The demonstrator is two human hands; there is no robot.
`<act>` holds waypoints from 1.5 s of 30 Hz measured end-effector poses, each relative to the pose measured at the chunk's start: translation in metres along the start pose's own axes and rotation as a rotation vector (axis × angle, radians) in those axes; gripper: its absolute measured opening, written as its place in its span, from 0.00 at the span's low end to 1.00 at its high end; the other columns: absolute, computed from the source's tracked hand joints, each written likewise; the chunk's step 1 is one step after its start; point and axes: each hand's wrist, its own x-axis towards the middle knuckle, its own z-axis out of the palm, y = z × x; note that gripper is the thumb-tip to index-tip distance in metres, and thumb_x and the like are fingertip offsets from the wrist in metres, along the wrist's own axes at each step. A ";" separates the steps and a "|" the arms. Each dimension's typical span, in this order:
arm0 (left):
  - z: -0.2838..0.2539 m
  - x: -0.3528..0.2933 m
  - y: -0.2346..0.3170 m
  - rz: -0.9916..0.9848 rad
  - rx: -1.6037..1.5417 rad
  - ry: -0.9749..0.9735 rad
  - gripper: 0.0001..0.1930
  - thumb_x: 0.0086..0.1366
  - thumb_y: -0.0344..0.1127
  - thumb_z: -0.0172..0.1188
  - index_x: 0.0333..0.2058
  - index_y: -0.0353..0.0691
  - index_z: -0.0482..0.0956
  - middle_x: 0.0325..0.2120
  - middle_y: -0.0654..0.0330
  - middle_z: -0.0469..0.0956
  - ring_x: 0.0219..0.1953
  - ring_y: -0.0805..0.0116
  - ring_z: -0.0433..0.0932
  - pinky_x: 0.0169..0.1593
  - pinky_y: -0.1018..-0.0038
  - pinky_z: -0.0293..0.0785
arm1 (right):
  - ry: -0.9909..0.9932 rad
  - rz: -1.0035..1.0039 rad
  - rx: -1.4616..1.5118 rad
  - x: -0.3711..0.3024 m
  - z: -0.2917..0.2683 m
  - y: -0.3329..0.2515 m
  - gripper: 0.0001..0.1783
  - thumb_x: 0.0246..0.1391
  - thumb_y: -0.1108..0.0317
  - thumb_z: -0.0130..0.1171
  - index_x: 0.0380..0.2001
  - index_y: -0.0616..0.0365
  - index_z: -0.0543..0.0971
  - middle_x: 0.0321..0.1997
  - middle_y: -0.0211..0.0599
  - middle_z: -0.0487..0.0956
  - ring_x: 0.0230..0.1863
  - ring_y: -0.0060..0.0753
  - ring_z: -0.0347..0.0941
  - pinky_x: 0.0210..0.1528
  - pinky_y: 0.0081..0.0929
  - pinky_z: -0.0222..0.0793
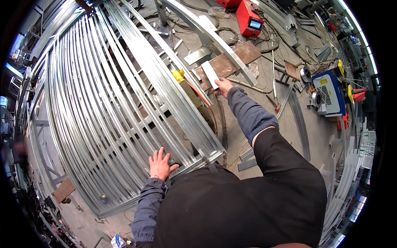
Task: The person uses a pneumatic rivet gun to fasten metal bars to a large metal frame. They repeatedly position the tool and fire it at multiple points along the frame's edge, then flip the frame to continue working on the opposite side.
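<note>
My right hand (223, 87) reaches out to the right of the metal frame and is closed on the near end of a short, flat, pale metal piece (209, 73). Spread fingers show on my left hand (160, 165), which lies at the near edge of a large frame of long, shiny metal bars (124, 105) and holds nothing. The bars run side by side away from me, joined by an end rail at the near side. Close to my right hand, a curved metal bar (223, 49) extends over a brown plate (244, 53).
A yellow-headed tool (178, 76) with an orange cable lies beside the frame's right edge. Farther right are a red machine with a screen (250, 20), a hammer (275, 104), a blue and white machine (328, 94) and a curved metal strip (300, 124). Cables trail over the floor.
</note>
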 end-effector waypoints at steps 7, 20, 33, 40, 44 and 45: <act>0.016 0.004 0.006 -0.080 -0.047 0.095 0.29 0.72 0.64 0.60 0.61 0.52 0.83 0.74 0.53 0.65 0.74 0.42 0.63 0.70 0.45 0.63 | 0.307 -0.691 -0.998 -0.002 0.062 -0.011 0.22 0.63 0.58 0.59 0.56 0.58 0.83 0.60 0.56 0.80 0.63 0.61 0.75 0.67 0.46 0.71; 0.020 0.006 0.015 -0.134 -0.064 0.179 0.20 0.71 0.53 0.63 0.55 0.54 0.87 0.72 0.57 0.69 0.71 0.45 0.67 0.65 0.46 0.68 | -0.045 -0.315 -1.143 0.001 0.179 -0.026 0.33 0.64 0.46 0.62 0.63 0.58 0.81 0.68 0.60 0.73 0.68 0.65 0.70 0.72 0.54 0.68; 0.019 0.009 0.013 -0.143 -0.046 0.191 0.18 0.71 0.52 0.63 0.53 0.53 0.87 0.72 0.57 0.69 0.70 0.46 0.67 0.64 0.49 0.68 | 0.152 -0.283 -1.001 0.020 0.173 0.008 0.33 0.57 0.48 0.64 0.66 0.41 0.81 0.65 0.62 0.78 0.66 0.66 0.75 0.70 0.51 0.71; 0.023 0.009 0.017 -0.175 -0.155 0.214 0.17 0.70 0.51 0.64 0.50 0.51 0.87 0.72 0.58 0.69 0.71 0.44 0.66 0.66 0.46 0.66 | 0.023 -0.109 -0.941 -0.027 0.146 0.003 0.45 0.64 0.38 0.56 0.69 0.68 0.71 0.70 0.69 0.74 0.71 0.70 0.71 0.74 0.52 0.66; 0.019 0.013 0.018 -0.163 -0.147 0.211 0.16 0.70 0.50 0.65 0.51 0.52 0.88 0.71 0.56 0.69 0.70 0.42 0.66 0.66 0.47 0.67 | -0.059 -0.030 -0.955 -0.018 0.142 -0.010 0.54 0.63 0.29 0.56 0.69 0.72 0.72 0.70 0.66 0.76 0.72 0.63 0.72 0.73 0.47 0.68; 0.019 0.015 0.017 -0.160 -0.146 0.215 0.16 0.70 0.50 0.65 0.51 0.52 0.88 0.71 0.56 0.69 0.70 0.42 0.66 0.66 0.47 0.67 | -0.105 -0.025 -0.964 -0.017 0.142 -0.015 0.54 0.63 0.28 0.55 0.69 0.72 0.72 0.71 0.65 0.76 0.72 0.62 0.73 0.73 0.47 0.68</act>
